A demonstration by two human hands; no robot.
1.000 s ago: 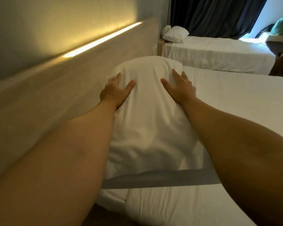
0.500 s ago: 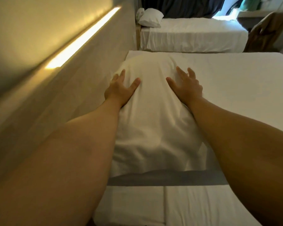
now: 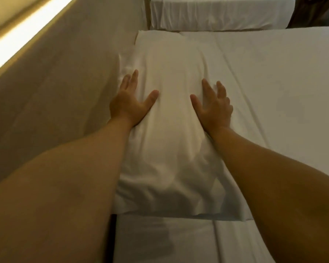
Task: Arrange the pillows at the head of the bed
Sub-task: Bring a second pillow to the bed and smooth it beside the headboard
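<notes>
A white pillow point(image 3: 171, 130) lies lengthwise along the head of the bed point(image 3: 273, 92), close beside the wooden headboard point(image 3: 65, 82). My left hand point(image 3: 130, 102) presses flat on the pillow's left side, fingers spread, next to the headboard. My right hand point(image 3: 213, 105) presses flat on the pillow's right side, fingers apart. Neither hand grips anything. My forearms cover the pillow's near corners on both sides.
A lit strip point(image 3: 27, 29) runs along the top of the headboard at the upper left. A second bed point(image 3: 217, 14) with white sheets stands beyond a narrow gap. A dark wooden chair point(image 3: 308, 14) shows at the top right.
My view has tilted down and closer over the pillow. Both hands stay flat on it, slid slightly further apart. The far bed's pillow and curtain have left the frame.
</notes>
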